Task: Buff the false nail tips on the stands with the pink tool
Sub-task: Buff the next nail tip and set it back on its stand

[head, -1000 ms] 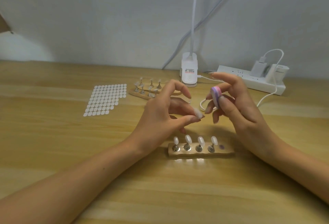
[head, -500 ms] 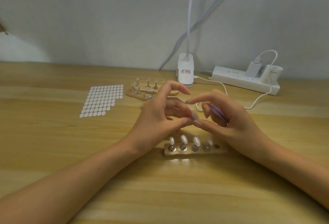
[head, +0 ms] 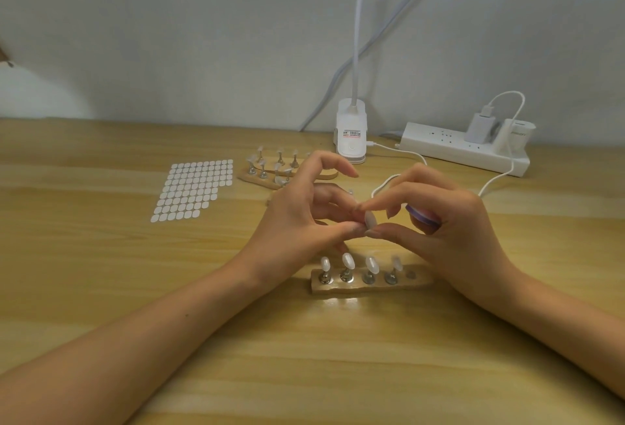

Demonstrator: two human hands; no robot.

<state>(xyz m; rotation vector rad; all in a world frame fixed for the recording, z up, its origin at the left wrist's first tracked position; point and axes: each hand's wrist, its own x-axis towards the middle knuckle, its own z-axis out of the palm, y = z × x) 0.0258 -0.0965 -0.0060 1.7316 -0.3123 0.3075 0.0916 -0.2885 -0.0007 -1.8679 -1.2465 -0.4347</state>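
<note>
The left hand (head: 297, 218) is pinching one false nail tip (head: 370, 220); the right hand (head: 453, 221) is gripping the pink tool (head: 421, 215). Next is probably calling for turning the tool onto it.

Above the desk (head: 135, 272), the left grip (head: 297, 215) pinched a loose nail tip (head: 370, 220). The right grip (head: 449, 228) met it with thumb and forefinger, the pink tool (head: 421, 215) tucked in its curled fingers. Four tips (head: 348, 260) stood on the wooden stand (head: 372, 286) below.
</note>
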